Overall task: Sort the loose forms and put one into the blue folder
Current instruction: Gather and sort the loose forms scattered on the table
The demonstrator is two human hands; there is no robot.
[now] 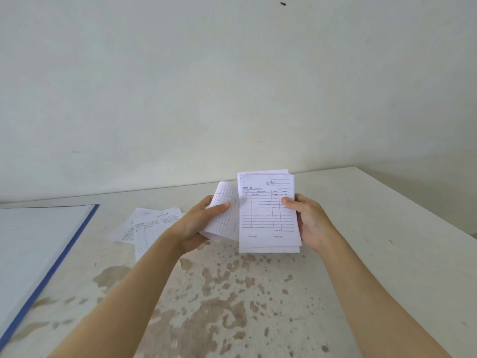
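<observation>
My right hand (308,220) holds a stack of white ruled forms (267,215) upright above the table, thumb on the top sheet, which has handwriting in its first row. My left hand (198,226) grips a single curled form (225,213) just left of the stack, peeled away from it. A few more forms (152,226) lie loose on the table to the left of my left hand. The blue folder (38,244) lies open at the far left, its pale inside facing up and its blue edge showing.
The white table (232,306) has brown stains across its near middle. A plain wall rises behind its far edge. The table's right edge runs diagonally at the right of the view.
</observation>
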